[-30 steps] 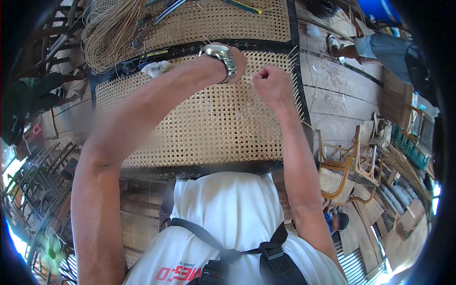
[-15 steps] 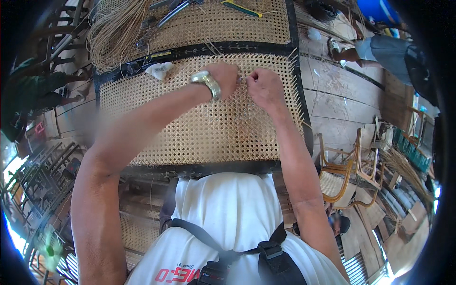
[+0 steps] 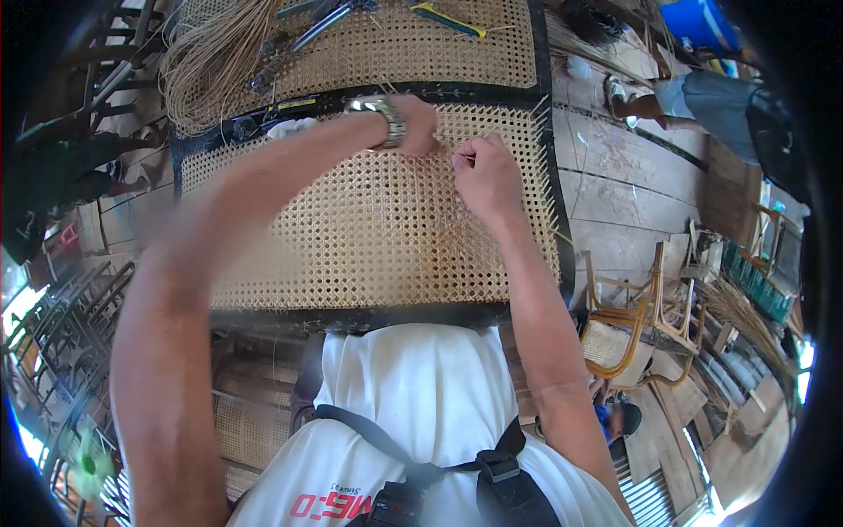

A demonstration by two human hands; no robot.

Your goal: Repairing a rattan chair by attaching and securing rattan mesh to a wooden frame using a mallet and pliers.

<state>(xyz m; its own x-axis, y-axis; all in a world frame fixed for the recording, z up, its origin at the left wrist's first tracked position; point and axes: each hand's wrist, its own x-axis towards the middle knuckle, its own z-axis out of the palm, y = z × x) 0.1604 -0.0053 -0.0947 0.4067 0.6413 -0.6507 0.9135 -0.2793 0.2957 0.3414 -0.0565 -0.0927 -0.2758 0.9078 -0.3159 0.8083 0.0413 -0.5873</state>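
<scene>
A woven cane panel in a black frame lies before me, with loose strand ends sticking out along its right edge. Over its upper right part my left hand, below a metal watch, is closed, its fingertips turned away from view. Just right of it, a small gap apart, my right hand is closed in a pinch, thumb against the curled forefinger. Whatever either hand grips is too thin or too hidden to name. Beyond my left wrist, partly covered by the arm, rests a small white lump.
On the farther cane panel lie a bundle of loose cane strands, a metal tool and a yellow-and-green handled tool. A wooden chair frame stands right. Another person's legs show at upper right.
My left hand has shifted slightly up and left, and its forearm now covers more of the white lump. The right hand has dropped a little and tilted, staying closed.
</scene>
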